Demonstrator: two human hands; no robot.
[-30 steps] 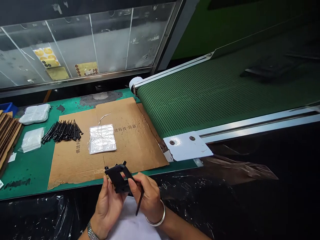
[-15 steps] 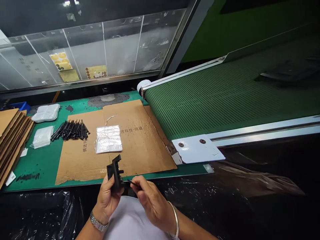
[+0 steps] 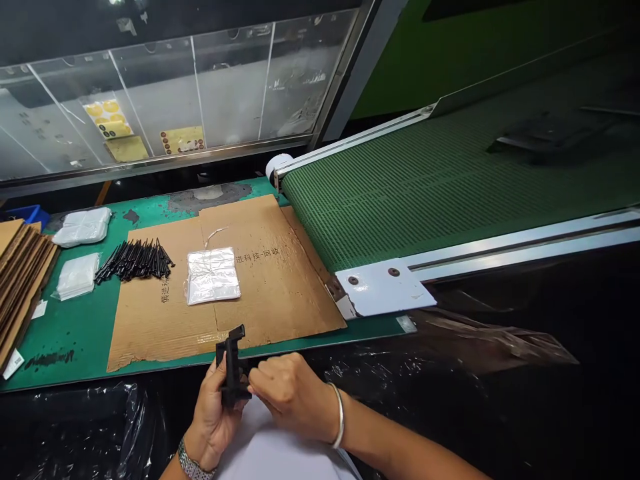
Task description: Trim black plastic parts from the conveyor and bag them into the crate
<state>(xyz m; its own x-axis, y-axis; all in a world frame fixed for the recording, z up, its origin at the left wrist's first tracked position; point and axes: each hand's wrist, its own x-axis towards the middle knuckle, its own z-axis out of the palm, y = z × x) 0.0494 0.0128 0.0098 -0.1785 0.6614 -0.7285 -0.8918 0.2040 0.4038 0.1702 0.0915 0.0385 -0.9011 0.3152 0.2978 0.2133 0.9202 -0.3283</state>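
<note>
A black plastic bracket-like part (image 3: 231, 370) stands roughly upright in my left hand (image 3: 214, 407), thumb on one side and fingers behind. My right hand (image 3: 290, 393) is closed in a fist, its thumb and index finger against the part's lower right side. Whatever these fingers hold is hidden. Beyond my hands, a stack of clear plastic bags (image 3: 214, 277) lies on the flat cardboard (image 3: 280, 300). To its left is a pile of thin black pins with thicker ends (image 3: 135, 260).
A green conveyor belt (image 3: 380, 193) slopes up at right, with a white end plate (image 3: 385, 290). Dark pieces (image 3: 545, 133) lie on it. More bag bundles (image 3: 77, 275) and stacked cardboard (image 3: 25, 273) are at left on the green table (image 3: 95, 340). Black plastic sheeting (image 3: 75, 427) hangs below the edge.
My right hand has turned and closed in against the black part; the thin black pin seen in its fingers earlier is out of sight. The dark pieces on the belt have moved left.
</note>
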